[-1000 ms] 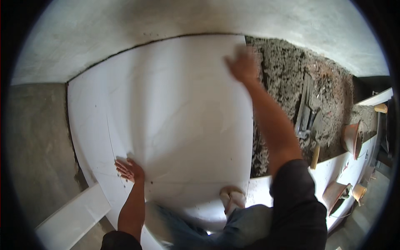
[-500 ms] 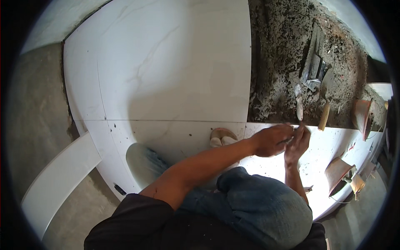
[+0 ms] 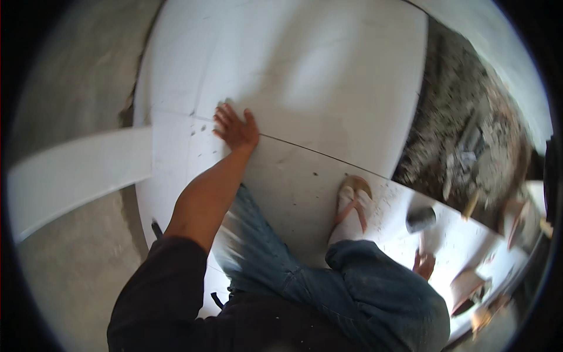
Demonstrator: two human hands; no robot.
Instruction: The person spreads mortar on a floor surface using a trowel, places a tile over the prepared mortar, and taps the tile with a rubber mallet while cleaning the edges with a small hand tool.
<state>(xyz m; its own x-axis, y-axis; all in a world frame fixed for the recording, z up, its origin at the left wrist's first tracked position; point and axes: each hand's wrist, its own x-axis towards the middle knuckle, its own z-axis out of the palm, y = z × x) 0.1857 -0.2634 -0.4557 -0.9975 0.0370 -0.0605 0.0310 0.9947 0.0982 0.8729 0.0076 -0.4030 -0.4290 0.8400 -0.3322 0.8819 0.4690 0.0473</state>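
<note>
The left hand is spreading its fingers apart over a seam, lying palm down and gripping nothing. Beneath it the large tile, flat, white and glossy, is stretching away toward the top, catching soft streaks of light. The seam is running as a thin dark line between this tile and the white tiling nearer the person, where dark crumbs are dotting the surface.

The right hand is showing only partly beyond the knee, near the pale handle of a mallet with a dark, rounded head; blur is hiding whether the fingers are closing on it, so I cannot tell.

Along the tile's right edge, grey-brown mortar is lying rough and lumpy, with a blurred grey metal tool resting on it. A wooden handle, rounded and tan, is sticking out over the mortar's near edge. Two tapering, reddish-brown buckets are standing farther right. At the left, a long, smooth white strip is reaching the tiling from the dull grey surface. A sandal with a tan sole is resting just below the seam.
</note>
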